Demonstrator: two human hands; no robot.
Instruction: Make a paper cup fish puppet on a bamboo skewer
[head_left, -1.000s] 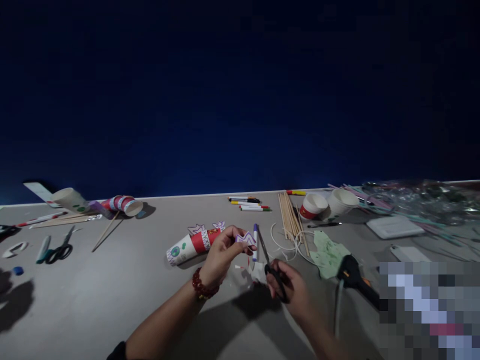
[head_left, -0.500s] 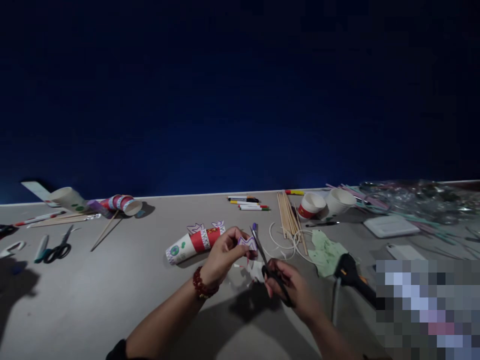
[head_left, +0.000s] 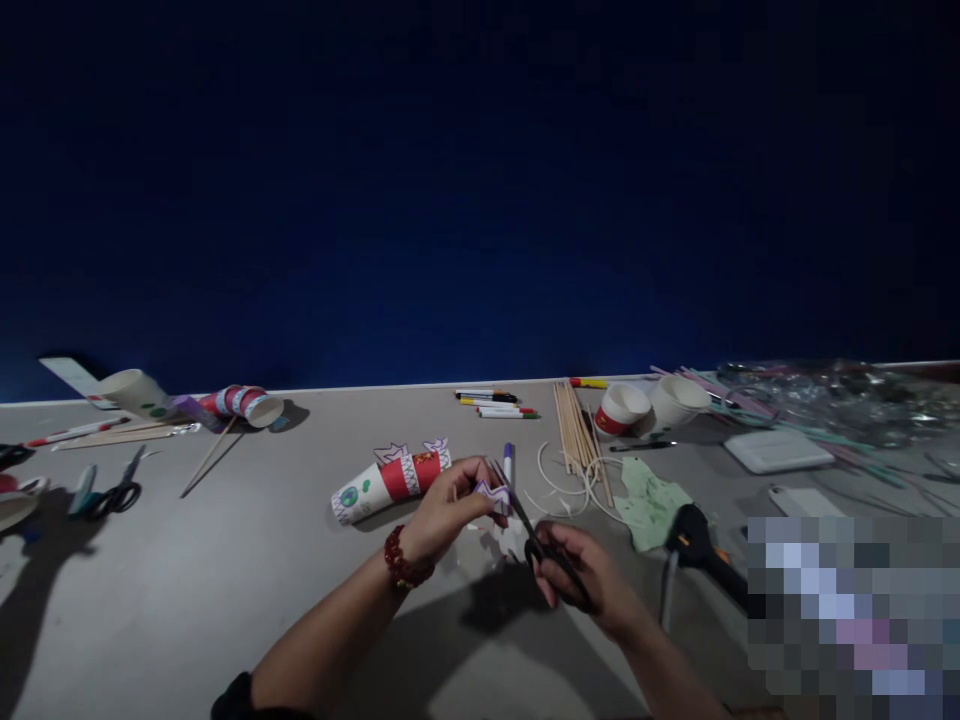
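The paper cutout (head_left: 492, 492) is a small white piece with a purple zigzag outline. It is held above the grey table (head_left: 225, 580), near its middle. The left hand (head_left: 448, 505) pinches the cutout between thumb and fingertips; a red bead bracelet (head_left: 403, 564) circles that wrist. The right hand (head_left: 581, 578) is closed through the black loop handles of the scissors (head_left: 534, 526). The slim dark blades angle up and left, and their tips meet the edge of the cutout. Whether the blades are parted cannot be told. The two hands sit close together, joined only through cutout and blades.

Directly behind the left hand, a paper cup (head_left: 386, 484) lies on its side, with a red band, zigzag trim and green spots. A purple-capped marker (head_left: 508, 462) lies just beyond the cutout. To the right lie a bundle of thin wooden sticks (head_left: 576, 435), loops of white cord (head_left: 566, 480), a crumpled pale green paper (head_left: 654, 502) and a black glue gun (head_left: 701, 545). Farther back rest several markers (head_left: 495, 404) and two upright paper cups (head_left: 652, 406). At far left lies a second pair of scissors (head_left: 116, 490).
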